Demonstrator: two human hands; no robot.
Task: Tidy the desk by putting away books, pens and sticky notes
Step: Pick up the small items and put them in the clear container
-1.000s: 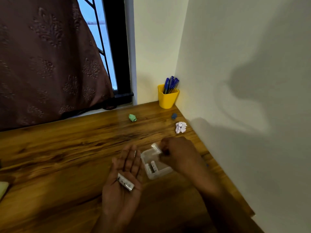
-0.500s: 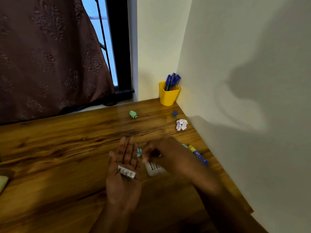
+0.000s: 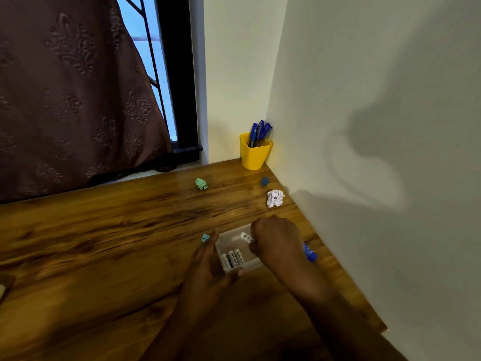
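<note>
battery (image 3: 246, 237) passes from palm to clear box (image 3: 250, 267)
the left hand (image 3: 205, 269), emptied of its battery, lies straight-fingered against the clear box's left wall; the right hand (image 3: 277, 241), curled above it, pinches the battery. crumpled notes (image 3: 275, 198) on the desk (image 3: 104, 243) and a blue pen (image 3: 309, 252) near its right edge still wait, so tidying is likely far from done.

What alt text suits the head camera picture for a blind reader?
A person's right hand pinches a white cylinder over a clear box holding more, on a wooden desk; the left hand lies blurred beside the box. Behind lie crumpled paper scraps, near a yellow cup of blue pens.
</note>
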